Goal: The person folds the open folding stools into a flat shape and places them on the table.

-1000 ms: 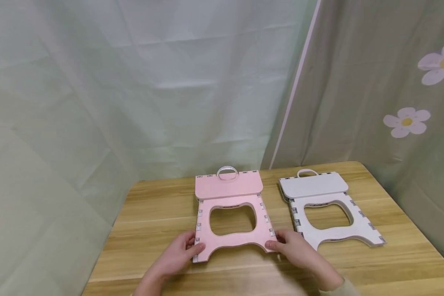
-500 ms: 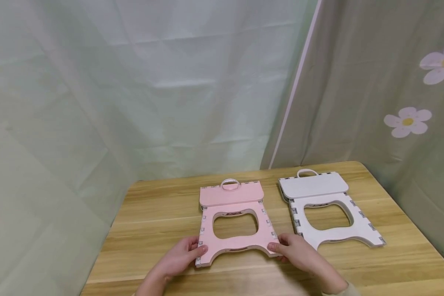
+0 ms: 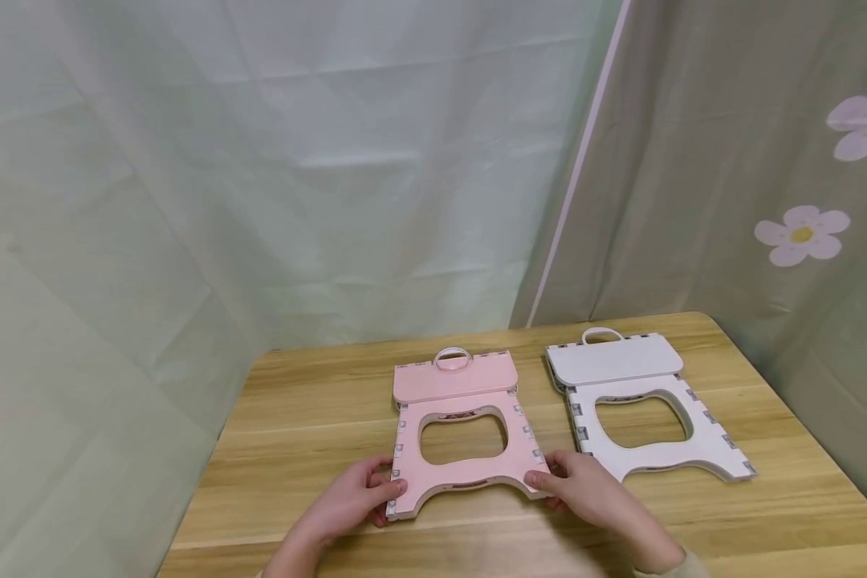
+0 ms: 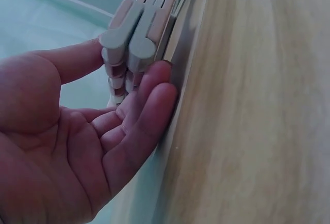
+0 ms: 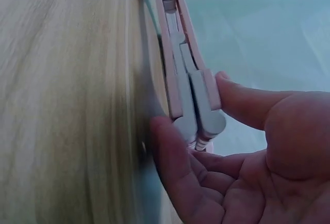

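A pink folding stool (image 3: 470, 468), folded flat, lies on the wooden table in the head view, its handle loop toward the back. My left hand (image 3: 354, 496) grips its near left leg corner, thumb on top and fingers beneath. At the near right corner my right hand (image 3: 585, 488) pinches it the same way. Both wrist views show the folded stool's layered edge, the left one with the pale hinge ends (image 4: 129, 43) and the right one with similar hinge ends (image 5: 198, 123), between thumb and fingers. The fingers there sit close to the tabletop.
A white folding stool (image 3: 621, 361), also folded flat, lies right of the pink one, close to my right hand. Behind the wooden table (image 3: 303, 417) hangs a pale curtain (image 3: 376, 201); a grey-green one with flowers (image 3: 802, 235) hangs at the right.
The pink stool has come nearer to me and slightly right, its back edge now lower. Both hands have kept hold of it. The white stool stays in place on the table.
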`<state>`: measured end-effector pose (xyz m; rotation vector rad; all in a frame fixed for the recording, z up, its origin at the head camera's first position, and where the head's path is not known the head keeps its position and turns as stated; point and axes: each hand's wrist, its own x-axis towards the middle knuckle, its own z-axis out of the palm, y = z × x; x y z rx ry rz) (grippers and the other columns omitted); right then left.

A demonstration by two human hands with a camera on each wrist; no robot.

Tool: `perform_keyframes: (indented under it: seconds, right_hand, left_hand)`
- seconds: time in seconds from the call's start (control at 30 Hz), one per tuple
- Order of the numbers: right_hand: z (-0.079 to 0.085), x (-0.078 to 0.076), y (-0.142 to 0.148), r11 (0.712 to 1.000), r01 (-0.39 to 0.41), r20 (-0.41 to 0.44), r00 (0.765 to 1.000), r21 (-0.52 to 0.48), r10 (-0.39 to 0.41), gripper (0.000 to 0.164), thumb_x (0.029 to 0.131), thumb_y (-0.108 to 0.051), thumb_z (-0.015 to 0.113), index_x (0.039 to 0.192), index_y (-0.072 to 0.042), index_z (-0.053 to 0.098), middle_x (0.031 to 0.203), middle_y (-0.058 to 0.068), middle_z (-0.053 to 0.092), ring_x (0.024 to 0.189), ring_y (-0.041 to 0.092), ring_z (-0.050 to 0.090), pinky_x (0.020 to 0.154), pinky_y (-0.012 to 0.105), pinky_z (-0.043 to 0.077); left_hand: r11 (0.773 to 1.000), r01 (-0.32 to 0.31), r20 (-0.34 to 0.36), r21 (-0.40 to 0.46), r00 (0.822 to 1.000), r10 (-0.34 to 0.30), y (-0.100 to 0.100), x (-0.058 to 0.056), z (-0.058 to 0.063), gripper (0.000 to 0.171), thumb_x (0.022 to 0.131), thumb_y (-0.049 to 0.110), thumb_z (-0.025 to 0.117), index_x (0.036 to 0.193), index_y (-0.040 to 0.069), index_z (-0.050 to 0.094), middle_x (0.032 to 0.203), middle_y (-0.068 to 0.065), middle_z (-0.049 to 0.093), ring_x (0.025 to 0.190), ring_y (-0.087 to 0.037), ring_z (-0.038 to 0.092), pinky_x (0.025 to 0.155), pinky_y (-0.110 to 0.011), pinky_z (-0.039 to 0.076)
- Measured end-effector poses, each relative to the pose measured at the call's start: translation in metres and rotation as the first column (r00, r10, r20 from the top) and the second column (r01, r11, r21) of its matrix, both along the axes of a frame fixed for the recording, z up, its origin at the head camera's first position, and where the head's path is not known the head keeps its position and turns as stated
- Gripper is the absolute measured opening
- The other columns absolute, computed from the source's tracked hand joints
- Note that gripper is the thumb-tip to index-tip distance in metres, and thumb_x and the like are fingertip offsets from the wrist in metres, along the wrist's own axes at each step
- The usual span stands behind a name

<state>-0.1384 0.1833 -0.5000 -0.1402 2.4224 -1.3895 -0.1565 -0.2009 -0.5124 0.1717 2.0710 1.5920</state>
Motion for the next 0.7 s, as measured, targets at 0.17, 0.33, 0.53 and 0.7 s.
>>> perform_keyframes:
  seconds: [0.17, 0.33, 0.53, 0.7]
  right_hand:
    - [0.0019, 0.0015, -0.0005, 1.0, -0.009, -0.012, 1.0, -0.007, 0.009, 0.042, 0.098, -0.031, 0.08, 0.122, 0.001, 0.07, 0.081, -0.001, 0.071, 0.066, 0.02, 0.067, 0.059, 0.031, 0.053]
    - [0.0042, 0.003, 0.0001, 0.999, -0.013, -0.031, 0.999, 0.036, 0.014, 0.04, 0.096, -0.031, 0.082, 0.119, -0.001, 0.07, 0.074, 0.0, 0.069, 0.064, 0.02, 0.065, 0.057, 0.029, 0.049]
    - [0.0037, 0.0026, 0.0003, 0.996, -0.01, -0.055, 0.998, 0.093, 0.015, 0.043, 0.093, -0.035, 0.084, 0.119, -0.003, 0.071, 0.069, -0.001, 0.066, 0.061, 0.019, 0.063, 0.056, 0.03, 0.045]
    - [0.002, 0.0002, 0.0009, 0.992, 0.002, -0.064, 0.998, 0.124, 0.006, 0.053, 0.09, -0.036, 0.087, 0.128, -0.003, 0.07, 0.071, -0.004, 0.065, 0.061, 0.018, 0.063, 0.057, 0.03, 0.046]
  left_hand:
    - [1.0, 0.002, -0.026, -0.025, 1.0, -0.003, -0.0008, 0.0014, 0.0014, 0.072, 0.103, 0.019, 0.074, 0.152, -0.018, 0.037, 0.085, -0.008, 0.071, 0.066, -0.02, 0.064, 0.059, -0.031, 0.056]
    - [0.998, -0.001, -0.049, -0.062, 0.999, -0.002, -0.0019, 0.0033, 0.0038, 0.069, 0.102, 0.02, 0.075, 0.15, -0.016, 0.042, 0.08, -0.008, 0.067, 0.065, -0.021, 0.064, 0.056, -0.031, 0.055]
    - [0.995, -0.017, -0.064, -0.103, 0.998, 0.011, -0.003, 0.0049, 0.0054, 0.068, 0.1, 0.02, 0.079, 0.149, -0.014, 0.046, 0.078, -0.008, 0.065, 0.064, -0.02, 0.064, 0.055, -0.031, 0.055]
    - [0.993, -0.017, -0.073, -0.116, 0.997, 0.008, -0.0033, 0.0026, 0.0038, 0.068, 0.099, 0.017, 0.079, 0.148, -0.015, 0.046, 0.078, -0.008, 0.065, 0.064, -0.02, 0.064, 0.054, -0.031, 0.054]
